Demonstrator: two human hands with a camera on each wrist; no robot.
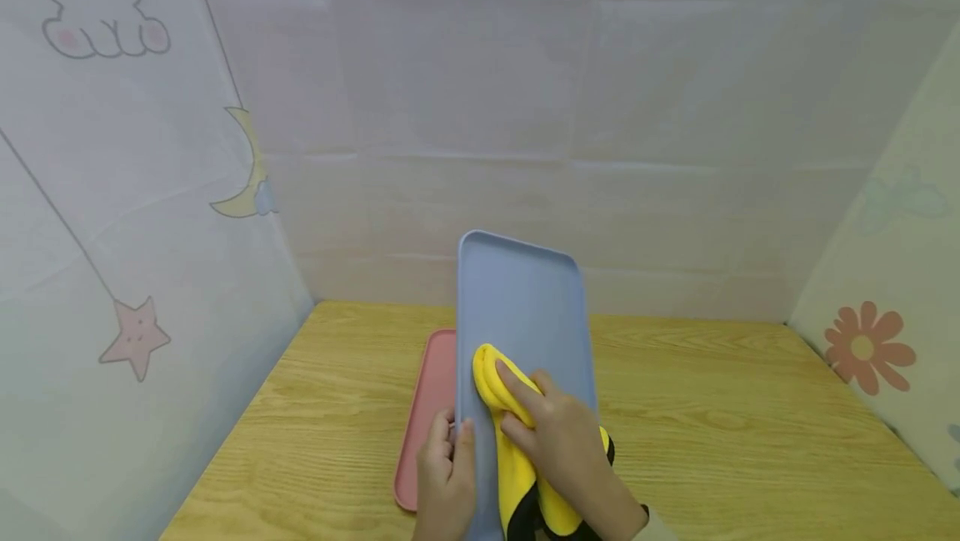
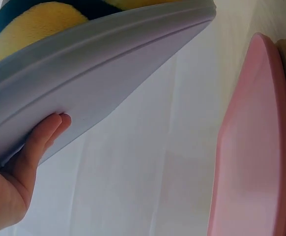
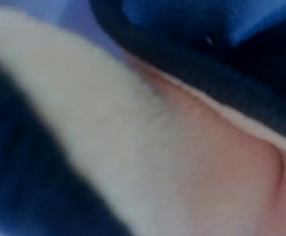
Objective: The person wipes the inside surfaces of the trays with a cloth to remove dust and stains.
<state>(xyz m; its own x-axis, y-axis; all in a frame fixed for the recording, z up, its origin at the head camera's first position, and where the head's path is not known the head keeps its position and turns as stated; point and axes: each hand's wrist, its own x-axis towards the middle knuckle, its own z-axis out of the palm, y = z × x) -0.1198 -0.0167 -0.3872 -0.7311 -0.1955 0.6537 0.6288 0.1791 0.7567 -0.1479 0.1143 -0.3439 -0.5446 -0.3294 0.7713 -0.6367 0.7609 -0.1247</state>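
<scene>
A blue rectangular tray [image 1: 525, 299] stands tilted up above the table in the head view. My left hand [image 1: 446, 478] grips its left edge, thumb on the inner face; in the left wrist view those fingers [image 2: 40, 135] lie along the underside. My right hand [image 1: 562, 437] holds a folded yellow cloth [image 1: 513, 462] with black edging and presses it to the tray's inner face. The cloth's loose end hangs toward me. In the right wrist view, blurred skin and the cloth's dark edging [image 3: 192, 88] fill the frame.
A pink tray [image 1: 433, 391] lies flat on the wooden table [image 1: 315, 408], partly hidden behind the blue tray. Pale sheets [image 1: 465, 107] with printed figures enclose the table at the back and both sides.
</scene>
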